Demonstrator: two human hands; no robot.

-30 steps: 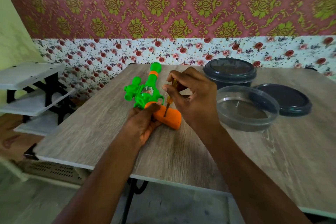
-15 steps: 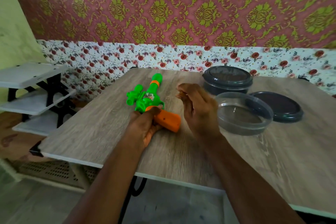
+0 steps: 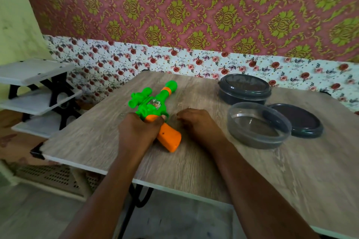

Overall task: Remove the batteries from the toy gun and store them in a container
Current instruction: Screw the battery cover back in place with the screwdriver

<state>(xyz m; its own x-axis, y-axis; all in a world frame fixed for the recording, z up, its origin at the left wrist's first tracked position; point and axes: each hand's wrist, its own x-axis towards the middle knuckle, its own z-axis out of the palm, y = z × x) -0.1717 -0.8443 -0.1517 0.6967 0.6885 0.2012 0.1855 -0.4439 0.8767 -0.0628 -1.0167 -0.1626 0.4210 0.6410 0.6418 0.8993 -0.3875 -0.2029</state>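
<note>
On the left half of the table (image 3: 194, 170) lies the toy gun (image 3: 153, 104), barrel pointing away toward the wall and orange grip (image 3: 170, 138) pointing back to the near edge. The left hand (image 3: 138, 132) grips it where the green body meets the orange part, fingers wrapped around it, so that stretch of the toy is hidden. The right hand (image 3: 196, 122) rests knuckles-up on the table just beside the gun. Its fingers are curled under and out of sight, and I cannot tell whether they pinch anything. Motion blur softens the near table edge and both forearms, and the table's right end is cut off by the frame.

To the right stands an open clear container (image 3: 256, 142) with a dark loose lid (image 3: 297, 120) just behind it, and farther back a closed container (image 3: 242, 95).

A second ago the right hand held a screwdriver upright on the orange grip. Half a second ago it had lifted clear. Now it is down on the table, and whether the screwdriver sits under those fingers cannot be seen. The gun and the left hand's hold are unchanged.
</note>
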